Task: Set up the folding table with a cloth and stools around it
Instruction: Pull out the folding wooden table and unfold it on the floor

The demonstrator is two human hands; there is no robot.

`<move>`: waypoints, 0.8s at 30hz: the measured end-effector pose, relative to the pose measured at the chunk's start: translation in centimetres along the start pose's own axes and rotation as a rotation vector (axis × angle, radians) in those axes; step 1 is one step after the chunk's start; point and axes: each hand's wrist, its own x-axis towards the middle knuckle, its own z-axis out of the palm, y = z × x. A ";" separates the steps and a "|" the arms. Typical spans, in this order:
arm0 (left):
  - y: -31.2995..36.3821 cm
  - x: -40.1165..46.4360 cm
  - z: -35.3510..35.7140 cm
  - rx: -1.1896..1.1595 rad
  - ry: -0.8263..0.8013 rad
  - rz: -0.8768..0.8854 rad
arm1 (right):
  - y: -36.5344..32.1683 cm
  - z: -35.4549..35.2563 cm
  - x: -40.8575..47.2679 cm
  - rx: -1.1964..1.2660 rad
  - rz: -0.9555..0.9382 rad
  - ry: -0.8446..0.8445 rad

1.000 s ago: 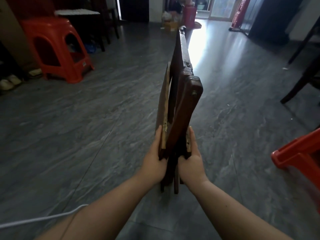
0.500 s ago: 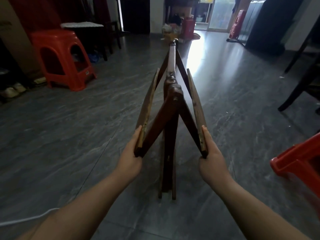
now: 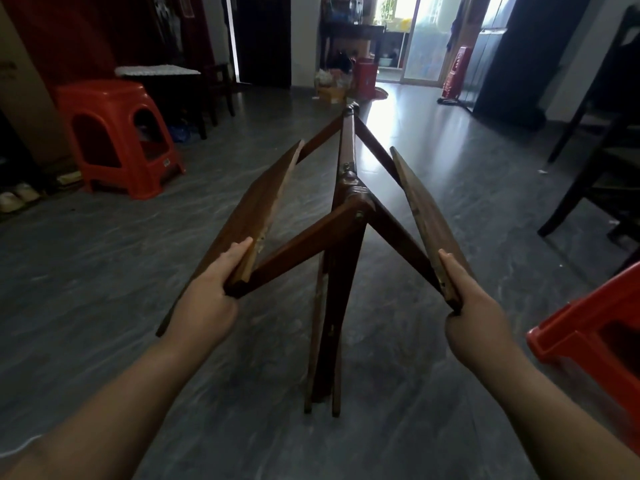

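Note:
A dark wooden folding table (image 3: 346, 244) stands on its legs on the grey floor in front of me. Its two leaves hang spread apart like a tent. My left hand (image 3: 211, 289) grips the near corner of the left leaf (image 3: 256, 209), thumb on top. My right hand (image 3: 467, 306) grips the near corner of the right leaf (image 3: 426, 216). One red plastic stool (image 3: 117, 136) stands at the back left. A second red stool (image 3: 595, 341) shows at the right edge. No cloth for the table is clearly seen.
A dark chair (image 3: 602, 140) stands at the right. A small dark table with a white cover (image 3: 159, 71) sits behind the left stool. Shoes (image 3: 17, 197) lie at the left wall. Boxes and a red bin (image 3: 363, 77) stand near the bright doorway.
The two leaves were pressed together a second ago. Both hands have pulled them outward and upward, so the gap between them has widened steadily.

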 end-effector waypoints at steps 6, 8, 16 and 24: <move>2.0 0.8 -2.3 0.124 0.008 0.012 | 0.1 -3.1 0.9 -0.098 -0.013 0.003; 2.7 1.0 -3.2 0.173 0.014 0.006 | 0.2 -3.7 1.1 -0.116 -0.012 0.016; 5.9 2.8 -7.3 0.340 -0.006 0.024 | -1.1 -5.9 2.3 -0.218 -0.017 0.021; 7.5 5.1 -10.9 0.621 -0.033 0.106 | -3.0 -9.6 3.7 -0.382 -0.084 -0.002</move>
